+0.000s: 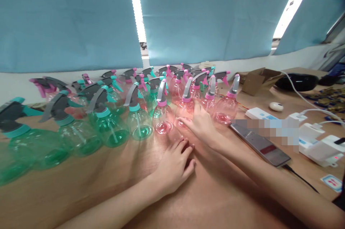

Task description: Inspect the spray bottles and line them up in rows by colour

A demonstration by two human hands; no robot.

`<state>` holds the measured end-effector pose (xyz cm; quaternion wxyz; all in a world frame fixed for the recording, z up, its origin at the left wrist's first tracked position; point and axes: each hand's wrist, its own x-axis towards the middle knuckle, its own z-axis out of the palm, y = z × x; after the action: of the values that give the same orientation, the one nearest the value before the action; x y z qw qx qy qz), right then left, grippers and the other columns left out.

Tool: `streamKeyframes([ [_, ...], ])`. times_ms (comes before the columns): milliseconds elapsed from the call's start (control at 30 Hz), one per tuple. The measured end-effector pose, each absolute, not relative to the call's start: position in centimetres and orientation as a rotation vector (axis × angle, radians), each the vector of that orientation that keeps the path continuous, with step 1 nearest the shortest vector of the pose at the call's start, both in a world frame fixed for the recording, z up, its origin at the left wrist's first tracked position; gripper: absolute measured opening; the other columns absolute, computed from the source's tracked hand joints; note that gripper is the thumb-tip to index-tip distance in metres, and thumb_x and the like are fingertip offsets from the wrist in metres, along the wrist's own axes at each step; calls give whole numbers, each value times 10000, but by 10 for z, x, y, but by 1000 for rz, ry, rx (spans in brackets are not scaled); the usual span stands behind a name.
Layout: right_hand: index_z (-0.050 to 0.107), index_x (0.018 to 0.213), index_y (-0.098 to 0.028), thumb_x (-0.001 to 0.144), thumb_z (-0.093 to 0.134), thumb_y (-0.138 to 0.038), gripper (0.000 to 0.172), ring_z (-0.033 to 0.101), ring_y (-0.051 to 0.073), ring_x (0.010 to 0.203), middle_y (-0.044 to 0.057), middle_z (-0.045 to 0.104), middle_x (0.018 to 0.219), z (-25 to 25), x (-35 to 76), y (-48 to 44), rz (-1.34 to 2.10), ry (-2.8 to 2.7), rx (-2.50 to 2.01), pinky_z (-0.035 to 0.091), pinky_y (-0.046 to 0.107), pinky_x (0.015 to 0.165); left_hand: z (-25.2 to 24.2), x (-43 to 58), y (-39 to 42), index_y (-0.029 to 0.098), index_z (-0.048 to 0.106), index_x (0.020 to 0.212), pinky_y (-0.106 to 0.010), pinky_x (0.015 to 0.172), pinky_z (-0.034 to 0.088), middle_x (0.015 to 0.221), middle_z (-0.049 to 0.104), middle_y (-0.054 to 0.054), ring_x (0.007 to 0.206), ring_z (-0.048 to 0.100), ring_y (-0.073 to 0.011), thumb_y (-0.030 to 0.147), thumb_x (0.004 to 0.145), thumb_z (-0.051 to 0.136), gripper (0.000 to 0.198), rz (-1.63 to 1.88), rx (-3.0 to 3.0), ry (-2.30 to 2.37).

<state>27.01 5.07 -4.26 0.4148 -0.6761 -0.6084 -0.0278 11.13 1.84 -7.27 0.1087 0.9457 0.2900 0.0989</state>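
Note:
My right hand (203,126) is closed round the lower right side of a pink spray bottle (185,105), its thumb across the front; the bottle stands upright in the front row. My left hand (174,166) rests on the wooden table (129,186) just in front of the bottles, fingers spread and holding nothing. Left of the held bottle is another pink spray bottle (163,115). To its right stand a partly covered pink one (209,102) and a further pink one (226,108). A clear green spray bottle (139,123) continues the row leftward.
Several more green bottles (111,128) and mixed bottles (155,94) crowd the left and back. On the right lie a phone (261,144), a power strip with chargers (309,150), a white mouse (276,106) and an open cardboard box (261,81). Blue blinds (205,13) hang behind.

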Motion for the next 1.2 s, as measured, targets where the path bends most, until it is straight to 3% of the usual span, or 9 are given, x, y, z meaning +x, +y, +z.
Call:
streamKeyframes([
  [133, 492, 1300, -177, 828, 625, -376, 529, 614, 339, 1081, 165, 625, 1202, -40, 284, 31, -57, -1539, -1623, 498, 468, 864, -74, 111, 19, 106, 512, 1338, -550, 1081, 396, 1417, 500, -188, 1338, 432, -340, 310, 944, 433, 451, 292, 2775, 843],
  [300, 640, 1020, -205, 872, 584, -429, 274, 673, 248, 822, 85, 700, 1010, -34, 328, 10, -83, -1513, -1607, 524, 395, 744, -74, 112, 20, 122, 514, 1336, -530, 1088, 394, 1422, 494, -177, 1338, 430, -330, 316, 943, 432, 446, 285, 2787, 849],
  [400, 641, 1005, -200, 854, 601, -482, 323, 669, 245, 768, 91, 701, 1018, -32, 351, 14, -165, -1425, -1685, 512, 396, 719, -74, 111, 22, 119, 526, 1321, -523, 1082, 402, 1408, 505, -179, 1332, 436, -329, 301, 939, 439, 432, 298, 2791, 838],
  [667, 569, 1197, -143, 779, 650, -574, 606, 633, 337, 1040, 172, 657, 1184, -35, 358, 54, -139, -1312, -1810, 476, 450, 851, -73, 110, 25, 156, 545, 1277, -512, 1053, 432, 1365, 544, -154, 1307, 467, -310, 291, 941, 448, 375, 354, 2788, 821],
  [933, 627, 1009, -143, 804, 647, -515, 425, 676, 353, 829, 151, 715, 838, -35, 350, 59, -109, -1323, -1909, 471, 405, 683, -73, 110, 26, 158, 540, 1272, -507, 1060, 418, 1370, 532, -148, 1291, 470, -304, 306, 946, 446, 371, 360, 2767, 808],
  [1200, 569, 971, -182, 810, 576, -635, 481, 659, 321, 797, 119, 685, 863, -35, 343, -1, -86, -1415, -1854, 457, 389, 642, -70, 108, 26, 191, 544, 1199, -464, 1017, 459, 1308, 565, -119, 1203, 548, -268, 326, 966, 417, 298, 441, 2687, 805],
])
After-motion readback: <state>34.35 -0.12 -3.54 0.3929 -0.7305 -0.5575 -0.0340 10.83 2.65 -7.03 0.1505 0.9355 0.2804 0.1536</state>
